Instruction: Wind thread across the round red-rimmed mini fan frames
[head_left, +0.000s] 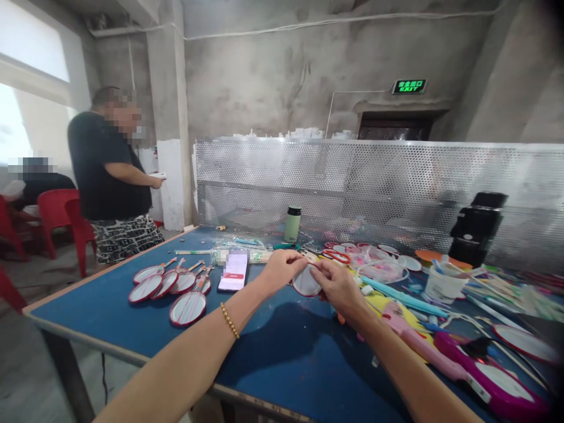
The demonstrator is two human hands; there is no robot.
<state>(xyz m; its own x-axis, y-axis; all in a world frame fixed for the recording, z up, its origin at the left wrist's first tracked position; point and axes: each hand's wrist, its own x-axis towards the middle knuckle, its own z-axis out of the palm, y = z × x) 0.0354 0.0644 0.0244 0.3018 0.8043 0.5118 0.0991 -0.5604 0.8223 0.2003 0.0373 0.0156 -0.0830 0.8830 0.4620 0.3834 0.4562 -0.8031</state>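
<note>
White and round, the disc [305,284] is up between the two hands, over the blue table [106,320]. The right hand [337,285] pinches its side, finger and thumb almost closed. The left hand [282,269] has its fingers bent in by the top edge; I cannot tell if they grip it. Best to hold the disc still, pinch softly and go slowly along the rim.

The tabletop [97,314] is blue, the left discs [188,308] white with red rims, the held disc [305,284] whitish, the far bottle [292,227] pale green, the near-right tool [434,355] pink.
</note>
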